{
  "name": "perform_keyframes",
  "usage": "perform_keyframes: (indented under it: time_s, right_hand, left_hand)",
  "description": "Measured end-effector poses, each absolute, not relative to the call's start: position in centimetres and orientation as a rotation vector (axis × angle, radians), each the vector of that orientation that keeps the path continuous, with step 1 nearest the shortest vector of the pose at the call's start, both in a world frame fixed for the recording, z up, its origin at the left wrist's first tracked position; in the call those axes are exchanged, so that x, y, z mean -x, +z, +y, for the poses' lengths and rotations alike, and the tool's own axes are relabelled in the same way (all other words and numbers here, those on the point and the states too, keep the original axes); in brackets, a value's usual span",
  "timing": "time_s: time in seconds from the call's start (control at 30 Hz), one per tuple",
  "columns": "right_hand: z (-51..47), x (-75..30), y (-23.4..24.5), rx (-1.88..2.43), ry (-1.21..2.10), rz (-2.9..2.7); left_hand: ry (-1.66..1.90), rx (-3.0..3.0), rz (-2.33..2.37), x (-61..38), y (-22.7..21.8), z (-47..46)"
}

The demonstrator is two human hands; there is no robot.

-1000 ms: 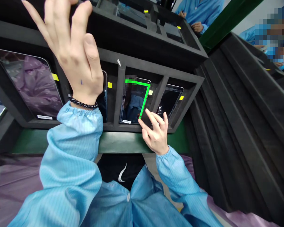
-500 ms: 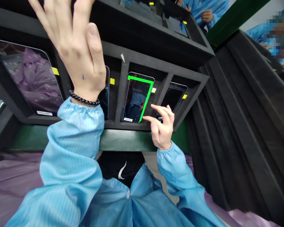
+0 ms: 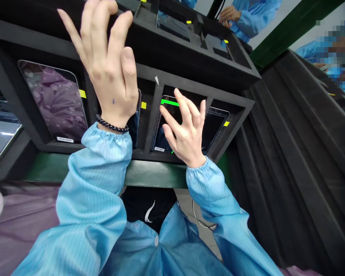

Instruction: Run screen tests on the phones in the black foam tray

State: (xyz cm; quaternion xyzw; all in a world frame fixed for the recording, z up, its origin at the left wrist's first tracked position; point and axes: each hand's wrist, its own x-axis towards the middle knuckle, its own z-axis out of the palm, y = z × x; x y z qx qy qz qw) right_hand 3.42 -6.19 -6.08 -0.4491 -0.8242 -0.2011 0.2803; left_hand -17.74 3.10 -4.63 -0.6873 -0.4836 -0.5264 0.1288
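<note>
My right hand (image 3: 184,128) is spread over a phone (image 3: 163,132) standing in a slot of a black foam rack (image 3: 189,82). Its fingers are apart and reach up the screen, whose top edge shows a green line. My left hand (image 3: 109,65) is raised in front of the rack with fingers apart, holding nothing, and it partly hides another phone (image 3: 135,122) in the slot behind it. A dark bead bracelet sits on my left wrist. Both arms wear light blue sleeves.
More phones stand in neighbouring slots: a large one (image 3: 54,101) at left and one (image 3: 215,122) at right. An upper rack tier (image 3: 172,23) holds more devices. Dark stepped foam (image 3: 299,153) rises at right. Other people in blue coats (image 3: 241,17) work beyond.
My right hand has moved up from the phone's lower right corner and now spreads over its screen. My left hand has shifted slightly right and stays raised.
</note>
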Motion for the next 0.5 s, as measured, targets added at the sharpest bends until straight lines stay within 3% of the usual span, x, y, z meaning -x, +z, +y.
perform_keyframes:
  time_s: [0.27, 0.5]
  right_hand:
    - [-10.8, -4.1, -9.5, 0.998, -0.460, -2.424]
    - [-10.8, -4.0, -9.5, 0.834, -0.344, -2.559]
  left_hand:
    - [-1.467, 1.965, -1.373, 18.0, -4.7, 3.6]
    - [-1.381, 2.041, -1.543, 17.9, -3.8, 2.9]
